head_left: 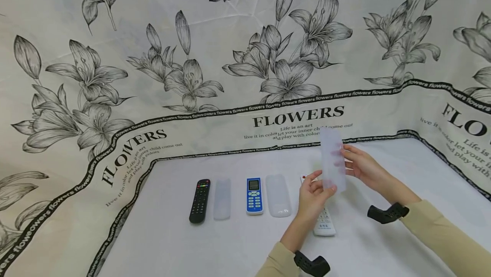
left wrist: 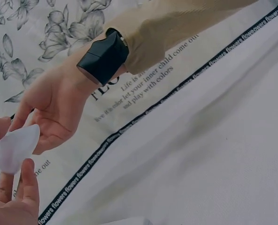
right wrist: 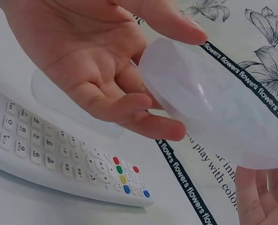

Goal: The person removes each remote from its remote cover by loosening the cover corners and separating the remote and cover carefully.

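Both hands hold up a translucent remote control cover (head_left: 330,157), upright above the table in the head view. My left hand (head_left: 313,196) pinches its lower end, thumb in front. At its right edge my right hand (head_left: 362,167) grips the cover; some fingers show faintly through it. In the right wrist view the cover (right wrist: 195,103) lies lengthwise between the left hand (right wrist: 96,61) and the right hand's fingers (right wrist: 258,197). A white remote control (head_left: 325,225) lies below, partly hidden by the left hand. In the left wrist view only the cover's end (left wrist: 14,147) shows.
Left of the hands, a black remote control (head_left: 200,200), a translucent cover (head_left: 222,199), a blue and white remote control (head_left: 254,196) and a wider clear cover (head_left: 278,195) lie in a row on the white table (head_left: 168,247). A flower-printed cloth (head_left: 215,128) hangs behind.
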Tool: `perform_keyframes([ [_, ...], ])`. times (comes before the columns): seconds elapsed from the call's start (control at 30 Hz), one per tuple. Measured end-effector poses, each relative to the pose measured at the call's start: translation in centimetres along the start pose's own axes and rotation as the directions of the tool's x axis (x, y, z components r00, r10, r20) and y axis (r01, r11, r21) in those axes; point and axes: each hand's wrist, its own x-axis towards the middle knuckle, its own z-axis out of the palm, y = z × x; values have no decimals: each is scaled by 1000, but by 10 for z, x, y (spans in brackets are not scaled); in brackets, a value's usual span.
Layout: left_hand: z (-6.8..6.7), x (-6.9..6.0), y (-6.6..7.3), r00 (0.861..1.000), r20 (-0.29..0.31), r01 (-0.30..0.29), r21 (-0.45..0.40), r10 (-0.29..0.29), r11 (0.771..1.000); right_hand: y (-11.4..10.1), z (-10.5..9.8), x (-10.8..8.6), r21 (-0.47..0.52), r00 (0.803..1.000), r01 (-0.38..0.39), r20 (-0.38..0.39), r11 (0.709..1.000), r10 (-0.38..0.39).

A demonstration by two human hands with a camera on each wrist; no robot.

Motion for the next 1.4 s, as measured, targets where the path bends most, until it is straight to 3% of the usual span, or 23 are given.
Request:
perform_keyframes([
  [0.17,0,-2,4,1000,-22,13,32,-12,999,5,1,-1,-74,1000,-25,-9,997,24],
  [0.37,0,-4,4,993,108,31,63,-38,998,6,2,-2,-50,1000,7,4,999,-6],
  [0.6,0,-4,8,980,197,-11,168,-23,986,4,1,-1,38,998,38,41,999,-39],
  [0.7,3,-3,7,990,141,3,150,-25,989,3,0,0,44,999,30,32,999,-32],
  [0.8,7,-2,4,1000,6,6,144,-7,990,2,0,2,-46,1000,8,-11,999,-8],
  [0.9,10,-3,3,990,-136,48,187,-22,981,2,-2,3,-211,998,-32,-56,977,21],
  [0.97,11,-5,3,980,-189,95,220,-53,971,2,-4,3,-309,996,-71,-80,948,49],
  [1.07,13,-9,4,972,-212,153,249,-100,956,7,-12,0,-407,991,-127,-84,905,101],
  [1.23,18,-17,6,967,-186,228,319,-175,920,19,-27,-3,-485,978,-206,-75,850,194],
  [1.4,23,-26,9,957,-149,292,490,-250,821,31,-38,-4,-505,958,-270,-59,820,279],
])
